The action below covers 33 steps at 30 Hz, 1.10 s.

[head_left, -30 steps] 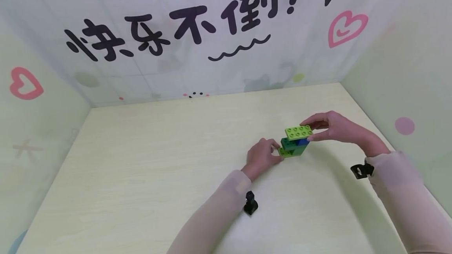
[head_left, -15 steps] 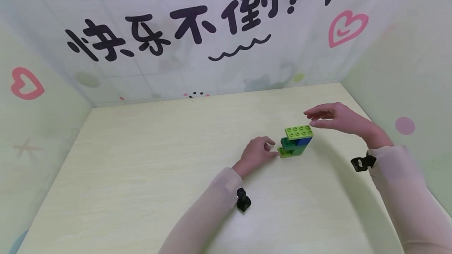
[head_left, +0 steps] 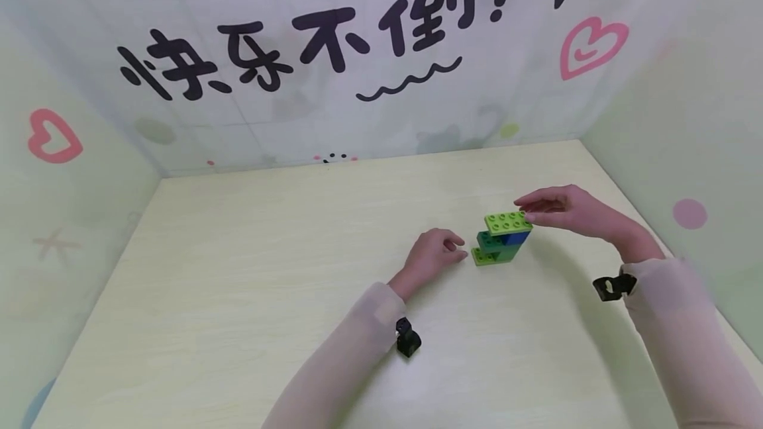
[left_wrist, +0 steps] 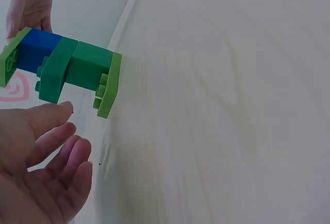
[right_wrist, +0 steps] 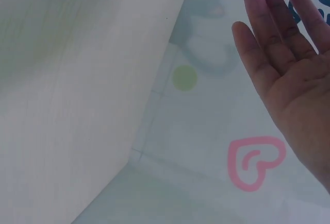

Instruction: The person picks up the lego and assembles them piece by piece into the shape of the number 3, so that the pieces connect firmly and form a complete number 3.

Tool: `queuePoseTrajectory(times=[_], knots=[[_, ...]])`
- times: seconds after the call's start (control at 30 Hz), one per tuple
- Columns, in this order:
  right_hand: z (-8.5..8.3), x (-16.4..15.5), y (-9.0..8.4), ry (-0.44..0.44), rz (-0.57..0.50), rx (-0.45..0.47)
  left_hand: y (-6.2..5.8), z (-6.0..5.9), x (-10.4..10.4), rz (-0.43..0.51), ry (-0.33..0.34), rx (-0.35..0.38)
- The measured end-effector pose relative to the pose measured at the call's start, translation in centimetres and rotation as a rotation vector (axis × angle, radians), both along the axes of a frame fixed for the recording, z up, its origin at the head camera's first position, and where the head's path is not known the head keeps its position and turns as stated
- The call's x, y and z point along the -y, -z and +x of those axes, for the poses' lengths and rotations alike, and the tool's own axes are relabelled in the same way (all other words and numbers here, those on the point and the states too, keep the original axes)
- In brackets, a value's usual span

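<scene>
On the table (head_left: 238, 296), the left hand (head_left: 430, 257) rests at about 9 o'clock of the brick stack (head_left: 502, 238), just beside its base, fingers loosely curled and holding nothing. The stack stands upright, right of the table's centre: a light green plate at the bottom, dark green and blue bricks above, and a lime plate (head_left: 507, 222) on top, overhanging towards 3 o'clock. The right hand (head_left: 566, 210) hovers at 3 o'clock of that plate, fingers straight, empty; its fingertips (head_left: 527, 217) may just touch the edge, hard to tell. Judging by this, the placing step looks finished; a next move would call for steadying the base first
</scene>
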State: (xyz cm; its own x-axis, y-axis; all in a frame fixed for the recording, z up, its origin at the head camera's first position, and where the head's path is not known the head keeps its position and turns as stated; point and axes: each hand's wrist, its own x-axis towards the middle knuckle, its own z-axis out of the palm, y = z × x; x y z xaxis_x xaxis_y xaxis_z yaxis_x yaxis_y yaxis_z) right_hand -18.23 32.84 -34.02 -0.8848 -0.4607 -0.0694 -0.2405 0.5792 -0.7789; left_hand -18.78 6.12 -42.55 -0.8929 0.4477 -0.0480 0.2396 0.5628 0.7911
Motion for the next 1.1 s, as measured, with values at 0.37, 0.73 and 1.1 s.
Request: queuePoseTrajectory(times=[0.37,0.73,1.1], knots=[[1.4,-0.3,1.8,0.042,-0.034,0.040,-0.4,0.7,-1.8,0.166,-0.024,0.064],[1.8,0.3,3.8,0.113,-0.061,0.116,-0.6,1.0,-2.3,0.277,-0.036,0.055],[2.0,0.7,4.5,0.174,-0.094,0.127,-0.5,1.2,-2.6,0.302,-0.061,0.052]])
